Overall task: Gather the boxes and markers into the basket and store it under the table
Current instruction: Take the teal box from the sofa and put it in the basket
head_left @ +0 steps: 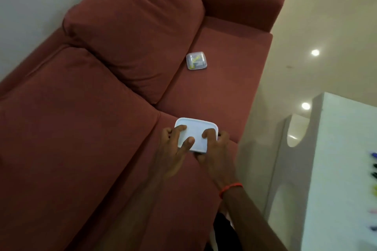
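Gripping a white box (195, 136) from both sides on the near seat of a red sofa (81, 128); left hand (175, 149) fingers curled over its left edge, right hand (216, 149) fingers curled over its right edge; clear box (196, 60) with yellow contents lies farther along the seat, well apart; blurred markers (373, 173) on white table (342, 169) at right.

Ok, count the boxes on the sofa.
2. The white box is held by both hands at the seat's front edge; the clear box lies farther along the seat. Others may be out of view.

Orange band (230, 188) on bare right wrist
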